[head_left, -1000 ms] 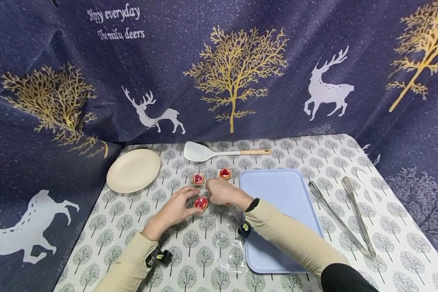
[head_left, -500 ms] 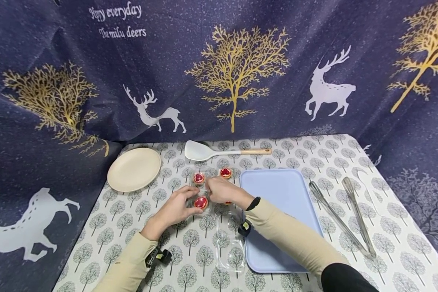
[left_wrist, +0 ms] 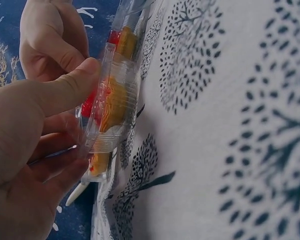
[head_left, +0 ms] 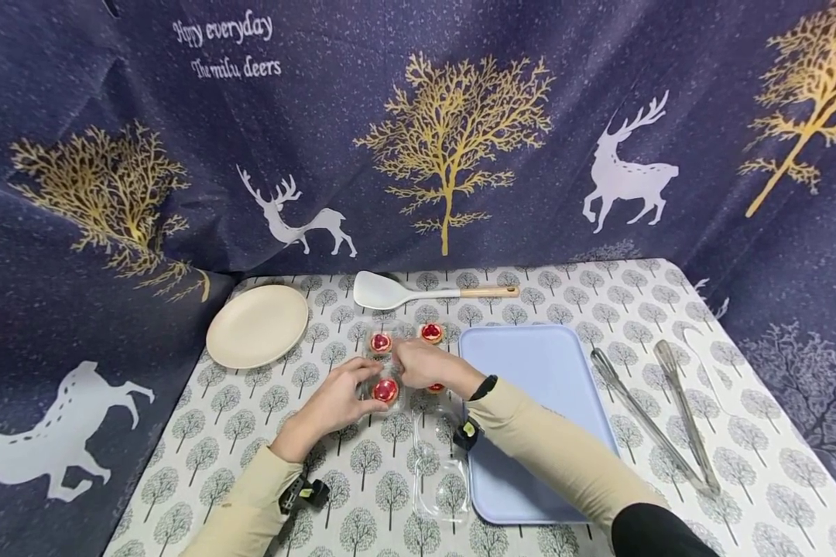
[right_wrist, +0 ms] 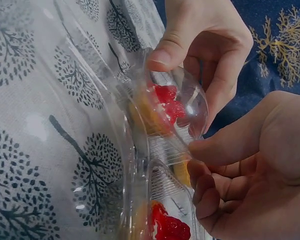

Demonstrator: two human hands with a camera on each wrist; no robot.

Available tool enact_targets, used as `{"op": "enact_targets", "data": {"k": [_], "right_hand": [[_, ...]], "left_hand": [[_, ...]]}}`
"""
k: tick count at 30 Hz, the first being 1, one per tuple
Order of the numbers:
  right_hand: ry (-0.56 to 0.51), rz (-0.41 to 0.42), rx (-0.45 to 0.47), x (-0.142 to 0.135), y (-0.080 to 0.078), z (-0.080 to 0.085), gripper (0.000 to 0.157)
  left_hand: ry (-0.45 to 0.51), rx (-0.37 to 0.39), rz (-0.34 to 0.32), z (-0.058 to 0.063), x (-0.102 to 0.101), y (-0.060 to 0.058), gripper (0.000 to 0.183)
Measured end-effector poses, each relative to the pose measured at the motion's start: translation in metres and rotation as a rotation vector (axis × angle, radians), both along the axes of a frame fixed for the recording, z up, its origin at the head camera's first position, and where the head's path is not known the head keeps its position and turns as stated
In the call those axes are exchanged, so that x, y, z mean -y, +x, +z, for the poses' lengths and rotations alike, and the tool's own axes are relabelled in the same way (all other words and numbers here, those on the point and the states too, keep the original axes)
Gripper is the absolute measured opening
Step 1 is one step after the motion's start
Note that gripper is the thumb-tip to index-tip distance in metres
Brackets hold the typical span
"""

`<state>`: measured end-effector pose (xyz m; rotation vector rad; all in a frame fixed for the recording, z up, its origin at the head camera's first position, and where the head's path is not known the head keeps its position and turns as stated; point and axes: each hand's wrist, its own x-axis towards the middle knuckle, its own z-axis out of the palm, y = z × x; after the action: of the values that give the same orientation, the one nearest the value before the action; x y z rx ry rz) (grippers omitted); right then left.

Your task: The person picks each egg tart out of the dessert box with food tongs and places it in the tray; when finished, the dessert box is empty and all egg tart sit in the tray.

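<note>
Several fruit tarts with red toppings sit in clear plastic packaging at mid-table. The near-left tart lies under a clear dome of the plastic tart box. My left hand grips this box from the left, thumb on its rim and fingers round the dome. From the right, my right hand pinches the plastic edge between thumb and curled forefinger. Beyond the hands are the far-left tart and far-right tart. Another tart is mostly hidden under my right hand.
A clear plastic lid lies nearer me, beside the blue tray that my right forearm crosses. A cream plate stands far left, a white spatula at the back. Metal tongs lie at right.
The view has shifted slightly. Both hands keep nearly the same place and hold on the plastic box; nothing else visibly moves.
</note>
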<state>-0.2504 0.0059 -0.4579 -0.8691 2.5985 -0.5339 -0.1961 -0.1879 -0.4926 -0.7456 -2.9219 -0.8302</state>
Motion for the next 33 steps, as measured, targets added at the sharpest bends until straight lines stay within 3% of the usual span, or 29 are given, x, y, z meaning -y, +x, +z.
{"op": "enact_targets", "data": {"k": [6,14,19,33], "right_hand": [[0.067,0.002,0.055,0.0,-0.002,0.003,0.026],[0.063,-0.01,0.07,-0.001,-0.006,0.003,0.012],[0.096,-0.005,0.048,0.001,-0.005,0.005,0.005],[0.124,-0.019,-0.026,0.007,-0.002,0.0,0.01]], "left_hand": [[0.008,-0.012,-0.005,-0.001,-0.002,0.002,0.071],[0.02,-0.049,-0.017,-0.004,-0.004,0.004,0.074],[0.048,-0.059,-0.025,-0.006,-0.004,0.005,0.074],[0.052,-0.099,-0.018,-0.012,-0.001,0.007,0.073]]}}
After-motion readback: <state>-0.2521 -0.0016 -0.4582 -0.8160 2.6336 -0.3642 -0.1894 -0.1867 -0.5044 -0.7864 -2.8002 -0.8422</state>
